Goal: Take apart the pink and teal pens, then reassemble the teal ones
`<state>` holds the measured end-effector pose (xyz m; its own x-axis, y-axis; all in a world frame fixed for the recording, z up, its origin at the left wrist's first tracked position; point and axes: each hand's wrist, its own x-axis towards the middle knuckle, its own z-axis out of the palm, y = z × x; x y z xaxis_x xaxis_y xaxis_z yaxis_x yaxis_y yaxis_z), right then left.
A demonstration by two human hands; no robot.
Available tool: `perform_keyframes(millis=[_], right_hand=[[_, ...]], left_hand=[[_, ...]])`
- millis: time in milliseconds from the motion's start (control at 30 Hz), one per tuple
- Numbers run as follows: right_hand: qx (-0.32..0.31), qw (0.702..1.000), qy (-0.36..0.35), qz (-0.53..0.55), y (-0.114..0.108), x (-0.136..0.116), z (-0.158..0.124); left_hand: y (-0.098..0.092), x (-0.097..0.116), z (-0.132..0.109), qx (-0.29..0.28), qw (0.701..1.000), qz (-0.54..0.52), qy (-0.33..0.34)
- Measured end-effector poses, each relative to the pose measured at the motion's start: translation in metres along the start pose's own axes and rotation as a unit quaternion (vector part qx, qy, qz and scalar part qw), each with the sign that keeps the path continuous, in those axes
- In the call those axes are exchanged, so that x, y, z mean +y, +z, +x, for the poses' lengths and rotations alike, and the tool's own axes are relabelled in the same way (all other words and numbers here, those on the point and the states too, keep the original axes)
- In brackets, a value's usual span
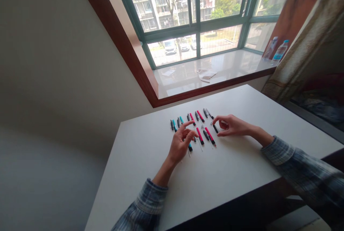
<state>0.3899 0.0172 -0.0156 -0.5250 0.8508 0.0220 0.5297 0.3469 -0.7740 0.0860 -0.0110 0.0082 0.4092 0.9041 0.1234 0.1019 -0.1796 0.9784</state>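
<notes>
Disassembled pen parts lie in two rough rows on the white table [139, 163]. Pink barrels [200, 136], teal barrels [174, 125] and dark grips or caps [205, 135] are among them, with thin white sticks like refills [201, 145] alongside. My left hand [179, 144] hovers over the left part of the rows, fingers apart, hiding some pieces. At the right end, my right hand [232, 125] has thumb and index finger apart on either side of a black pen piece [215, 128]. Whether the fingertips touch that piece is unclear.
Behind the table is a window sill [185, 76] with a crumpled pale cloth or paper [206, 75] on it. Two plastic bottles, one with a blue cap [281, 51], stand at its right end near a curtain [303, 41]. A wall [67, 80] rises at the left.
</notes>
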Motion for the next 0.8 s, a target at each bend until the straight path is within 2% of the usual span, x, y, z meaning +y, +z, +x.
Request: perform_keyframes(millis=[800], right_hand=[[-0.011,0.999,0.005,-0.049,-0.003,-0.003,0.0024]], left_hand=[[0.0021,-0.0001,0.0014,0.009,1.0,-0.003,-0.003]])
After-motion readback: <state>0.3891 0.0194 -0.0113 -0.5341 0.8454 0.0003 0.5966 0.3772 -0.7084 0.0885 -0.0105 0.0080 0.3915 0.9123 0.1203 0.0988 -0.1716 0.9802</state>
